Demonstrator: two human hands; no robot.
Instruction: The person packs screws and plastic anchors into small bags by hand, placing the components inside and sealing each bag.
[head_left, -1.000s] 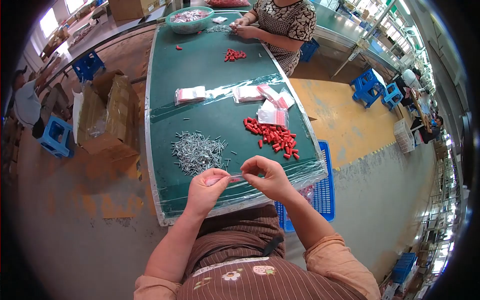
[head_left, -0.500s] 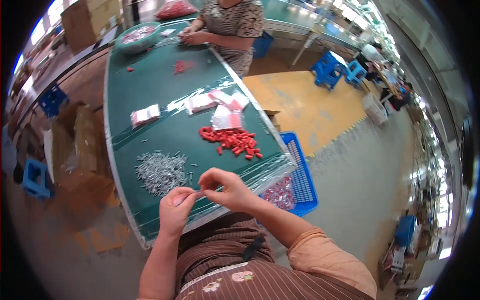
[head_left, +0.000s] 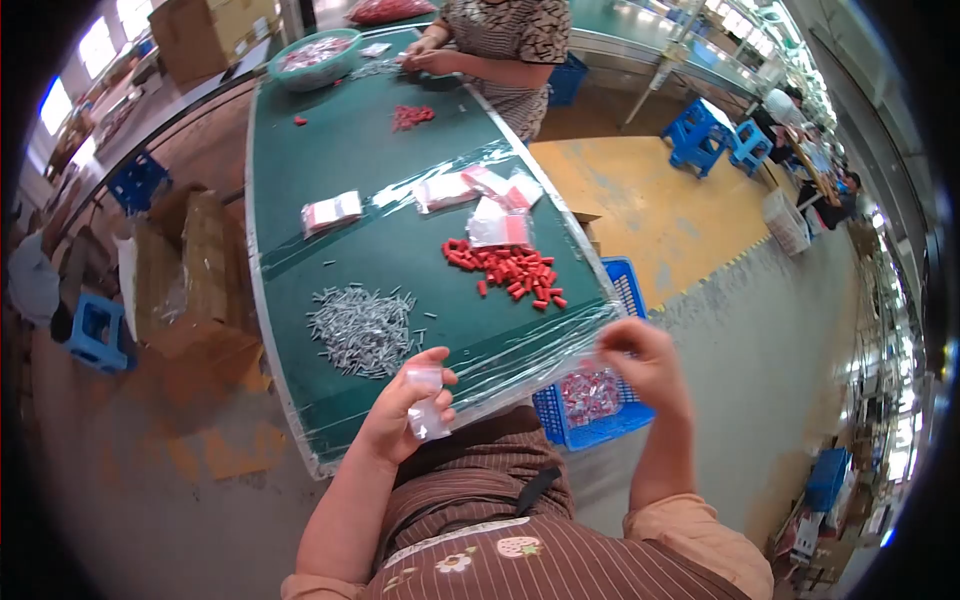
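In my left hand (head_left: pixel 400 405) is a small clear plastic bag (head_left: pixel 428 415), held between thumb and fingers over the near table edge. My right hand (head_left: pixel 648 365) is above the blue basket (head_left: pixel 628 420) at the right; its fingers are curled and blurred. A faint pinkish shape is by its fingertips, too smeared to name. Inside the basket lie several small bags with red and clear contents (head_left: pixel 588 395). On the green table are a heap of grey screws (head_left: pixel 360 330) and a pile of red plastic plugs (head_left: pixel 510 268).
Stacks of clear bags with red bands (head_left: pixel 332 212) (head_left: pixel 498 222) lie mid-table. A person (head_left: pixel 505 50) works at the far end beside a green tub (head_left: pixel 312 62) and a few red pieces (head_left: pixel 412 117). Cardboard boxes (head_left: pixel 190 280) and a blue stool (head_left: pixel 98 330) stand left.
My hands were together at the table's near edge and are now apart. The right hand has swung right over the basket; the left keeps a clear bag. The view has shifted.
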